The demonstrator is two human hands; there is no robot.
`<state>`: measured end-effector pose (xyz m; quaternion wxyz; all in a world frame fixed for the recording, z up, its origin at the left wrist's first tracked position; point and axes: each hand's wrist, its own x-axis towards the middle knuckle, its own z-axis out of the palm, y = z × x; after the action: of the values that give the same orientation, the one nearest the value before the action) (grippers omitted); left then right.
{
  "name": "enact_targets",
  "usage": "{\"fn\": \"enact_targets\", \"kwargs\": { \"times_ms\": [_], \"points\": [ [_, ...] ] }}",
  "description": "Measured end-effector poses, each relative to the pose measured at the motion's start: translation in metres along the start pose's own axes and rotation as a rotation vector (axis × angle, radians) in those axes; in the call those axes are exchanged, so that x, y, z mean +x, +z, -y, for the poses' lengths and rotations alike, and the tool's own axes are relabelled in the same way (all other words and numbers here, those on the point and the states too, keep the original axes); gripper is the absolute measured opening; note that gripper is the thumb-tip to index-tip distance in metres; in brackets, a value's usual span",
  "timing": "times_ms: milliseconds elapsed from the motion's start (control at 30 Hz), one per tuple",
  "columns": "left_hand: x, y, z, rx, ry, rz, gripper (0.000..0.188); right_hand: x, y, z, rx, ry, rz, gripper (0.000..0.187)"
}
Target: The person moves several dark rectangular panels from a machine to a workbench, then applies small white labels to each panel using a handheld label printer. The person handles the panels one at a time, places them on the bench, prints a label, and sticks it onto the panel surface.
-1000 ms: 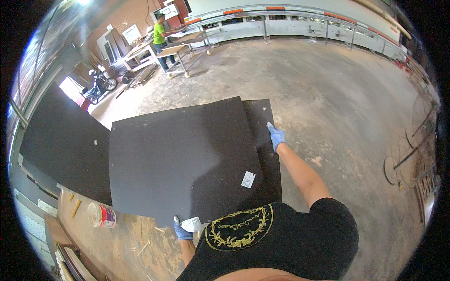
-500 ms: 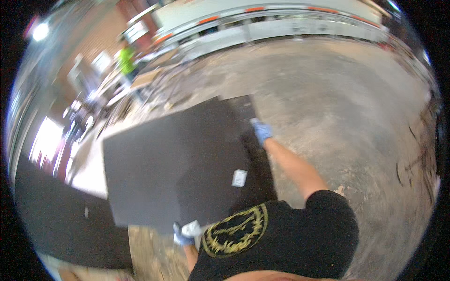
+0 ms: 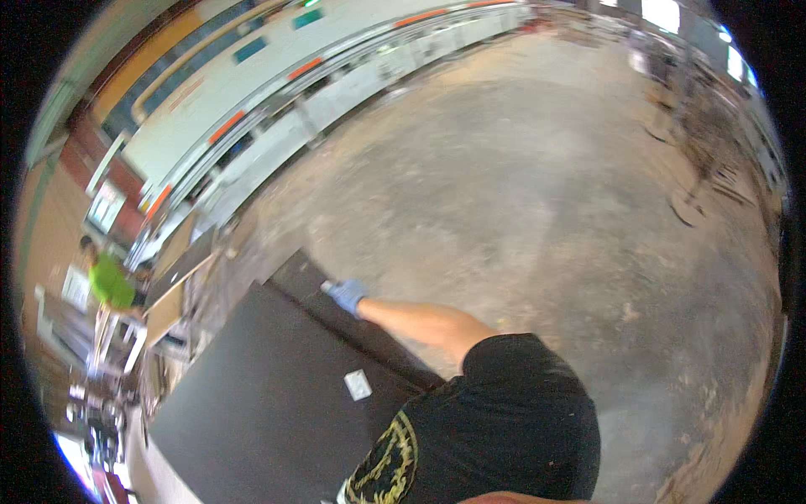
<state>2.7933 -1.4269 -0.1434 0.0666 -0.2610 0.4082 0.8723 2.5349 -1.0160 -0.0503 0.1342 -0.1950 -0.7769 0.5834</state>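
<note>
A large dark flat panel [image 3: 269,399] fills the lower left of the head view, with a small white label [image 3: 358,385] on its face. Along its right side shows the strip of a second dark panel [image 3: 315,290], which looks to lie under the first. My right hand [image 3: 345,296], in a blue glove, is closed on the right edge of this strip, fingers partly hidden at the edge. A small whitish patch shows at its fingertips; I cannot tell what it is. My left hand is out of view.
A long pale machine with orange marks [image 3: 306,122] runs along the far left. A person in a bright green shirt [image 3: 109,281] stands at the left beside boards and frames [image 3: 168,315]. Concrete floor [image 3: 537,193] spreads right; dark clutter [image 3: 705,139] lines the far right.
My view has swung right, so the machine, person and panels appear further left and turned. My left hand has left the picture. My right hand stays on the panel edge.
</note>
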Motion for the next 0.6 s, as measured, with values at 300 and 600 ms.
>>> {"fn": "enact_targets", "kwargs": {
  "times_ms": [300, 600],
  "points": [
    [0.184, 0.01, -0.118, -0.232, 0.128, 0.05, 0.048, 0.133, 0.023, -0.008, 0.25, 0.142, -0.229, 0.069],
    [0.343, 0.016, -0.19, -0.28, 0.097, 0.211, 0.052, 0.228, 0.143, 0.036, 0.189, 0.087, -0.322, 0.06]
  ]
}}
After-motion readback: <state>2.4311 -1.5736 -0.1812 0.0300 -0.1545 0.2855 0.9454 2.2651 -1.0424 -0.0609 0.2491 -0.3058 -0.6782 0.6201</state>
